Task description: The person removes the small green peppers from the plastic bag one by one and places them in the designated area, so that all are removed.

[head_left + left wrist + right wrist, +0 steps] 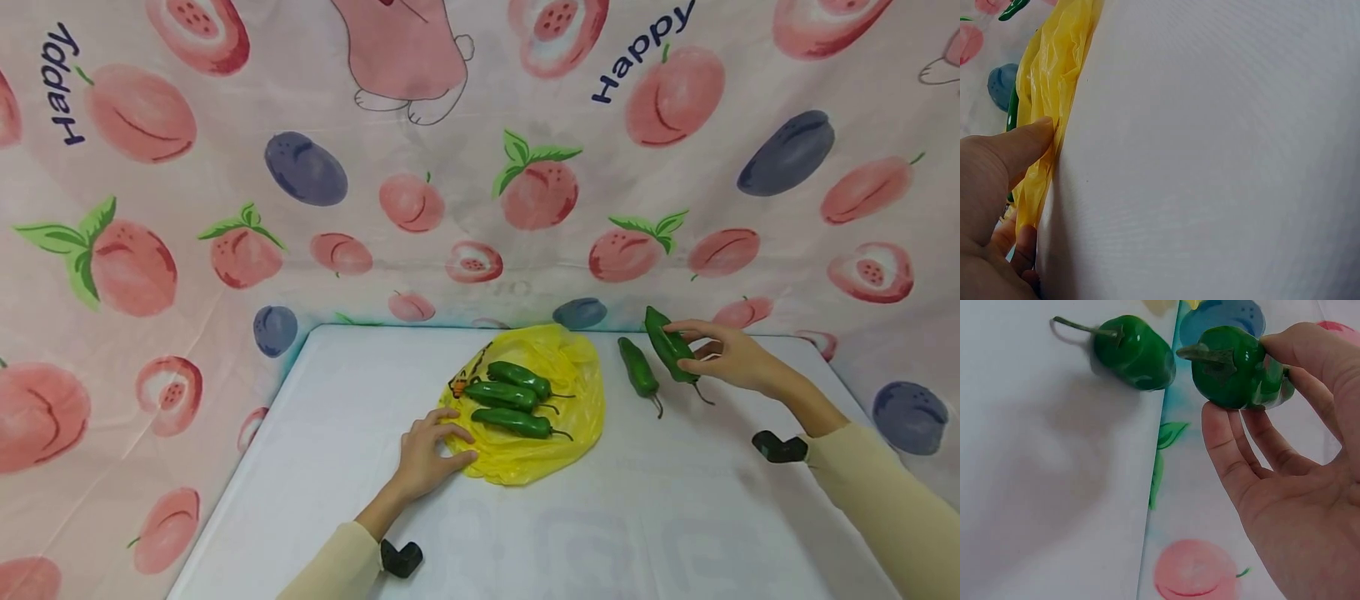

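Note:
My right hand (723, 358) holds a green pepper (670, 346) between thumb and fingers at the back right of the table. In the right wrist view this held pepper (1229, 369) shows its stem end, raised off the white surface. A second green pepper (637, 367) lies on the table just left of it. My left hand (427, 458) rests at the near-left edge of a yellow plastic bag (525, 467), thumb and fingers spread apart along it. On the bag lie three green peppers (510, 422), side by side with stems pointing right. The left wrist view shows the thumb touching the crumpled bag (1054, 62).
The white table (637, 517) ends at a back edge against a pink fruit-print cloth (465, 183), which also hangs along both sides. Small black devices sit at the left wrist (401, 559) and right wrist (780, 447).

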The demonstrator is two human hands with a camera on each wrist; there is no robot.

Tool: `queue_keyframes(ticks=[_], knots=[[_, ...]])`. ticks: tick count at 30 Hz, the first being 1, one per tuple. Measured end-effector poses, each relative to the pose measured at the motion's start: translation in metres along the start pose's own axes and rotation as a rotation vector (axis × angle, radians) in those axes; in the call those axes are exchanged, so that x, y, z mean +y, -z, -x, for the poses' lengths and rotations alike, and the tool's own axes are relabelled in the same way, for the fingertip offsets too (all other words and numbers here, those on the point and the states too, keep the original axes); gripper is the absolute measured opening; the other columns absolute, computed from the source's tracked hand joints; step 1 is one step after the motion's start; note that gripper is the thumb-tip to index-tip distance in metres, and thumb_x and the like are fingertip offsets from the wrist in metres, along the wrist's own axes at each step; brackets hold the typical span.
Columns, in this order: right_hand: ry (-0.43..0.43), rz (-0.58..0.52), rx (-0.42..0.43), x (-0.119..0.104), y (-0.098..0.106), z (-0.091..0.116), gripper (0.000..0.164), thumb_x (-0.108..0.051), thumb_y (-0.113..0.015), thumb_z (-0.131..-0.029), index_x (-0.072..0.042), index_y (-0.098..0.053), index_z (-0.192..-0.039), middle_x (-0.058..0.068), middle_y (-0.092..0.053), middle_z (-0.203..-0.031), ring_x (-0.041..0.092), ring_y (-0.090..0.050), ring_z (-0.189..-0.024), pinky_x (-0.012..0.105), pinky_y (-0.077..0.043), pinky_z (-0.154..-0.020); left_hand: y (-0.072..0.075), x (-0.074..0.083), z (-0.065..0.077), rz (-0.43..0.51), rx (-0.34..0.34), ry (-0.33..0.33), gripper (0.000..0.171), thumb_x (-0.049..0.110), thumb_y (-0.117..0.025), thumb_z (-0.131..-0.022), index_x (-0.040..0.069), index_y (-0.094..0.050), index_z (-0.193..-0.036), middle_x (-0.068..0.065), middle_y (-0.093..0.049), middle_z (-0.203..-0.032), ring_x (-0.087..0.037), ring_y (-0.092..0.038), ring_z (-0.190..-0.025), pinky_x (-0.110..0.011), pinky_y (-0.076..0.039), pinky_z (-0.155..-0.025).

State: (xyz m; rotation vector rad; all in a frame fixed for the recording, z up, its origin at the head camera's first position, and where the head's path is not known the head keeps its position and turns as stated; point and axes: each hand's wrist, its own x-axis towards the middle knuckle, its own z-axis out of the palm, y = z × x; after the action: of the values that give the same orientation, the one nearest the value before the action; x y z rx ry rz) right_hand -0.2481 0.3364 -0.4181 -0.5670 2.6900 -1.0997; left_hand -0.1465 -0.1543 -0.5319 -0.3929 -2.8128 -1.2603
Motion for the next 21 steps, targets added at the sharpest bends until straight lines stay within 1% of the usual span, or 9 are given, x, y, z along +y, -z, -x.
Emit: queue_keyframes(ticks=[5, 9, 17, 21], knots=[[0.017, -0.013, 0.015, 0.008, 0.002, 0.003, 0.056, -0.017, -0.076, -0.094, -0.008, -0.055, -0.145, 0.022, -0.058, -0.135, 0.038, -0.066, -0.107, 0.029, -0.055, -0.079, 0.001, 0.000, 0.000, -0.001, 0.000, -0.007, 0.013, 0.029, -0.085, -0.086, 0.022, -0.078, -0.095, -0.008, -0.059, -0.139, -0.036, -0.049, -0.125, -0.053, -0.028, -0.089], [0.016, -0.022, 0.030, 0.012, 0.001, 0.003, 0.056, -0.018, -0.077, -0.094, -0.009, -0.056, -0.145, 0.020, -0.058, -0.134, 0.039, -0.066, -0.107, 0.029, -0.055, -0.078, 0.000, 0.000, 0.000, -0.008, 0.002, -0.004, 0.014, 0.029, -0.085, -0.086, 0.022, -0.078, -0.095, -0.008, -0.059, -0.139, -0.036, -0.049, -0.125, -0.053, -0.028, -0.090], [-0.035, -0.059, 0.047, 0.019, -0.002, 0.002, 0.057, -0.022, -0.076, -0.095, -0.011, -0.054, -0.147, 0.021, -0.057, -0.133, 0.038, -0.066, -0.105, 0.030, -0.055, -0.079, -0.002, -0.001, -0.001, -0.012, -0.001, 0.003, 0.013, 0.029, -0.085, -0.086, 0.023, -0.078, -0.095, -0.007, -0.059, -0.139, -0.036, -0.048, -0.125, -0.055, -0.028, -0.092], [-0.077, -0.064, 0.044, 0.020, -0.003, -0.003, 0.058, -0.027, -0.074, -0.097, -0.014, -0.052, -0.149, 0.022, -0.056, -0.135, 0.039, -0.065, -0.109, 0.035, -0.054, -0.082, -0.002, -0.001, -0.001, -0.005, 0.003, -0.003, 0.013, 0.028, -0.085, -0.086, 0.023, -0.078, -0.096, -0.008, -0.059, -0.139, -0.036, -0.049, -0.124, -0.055, -0.028, -0.092]])
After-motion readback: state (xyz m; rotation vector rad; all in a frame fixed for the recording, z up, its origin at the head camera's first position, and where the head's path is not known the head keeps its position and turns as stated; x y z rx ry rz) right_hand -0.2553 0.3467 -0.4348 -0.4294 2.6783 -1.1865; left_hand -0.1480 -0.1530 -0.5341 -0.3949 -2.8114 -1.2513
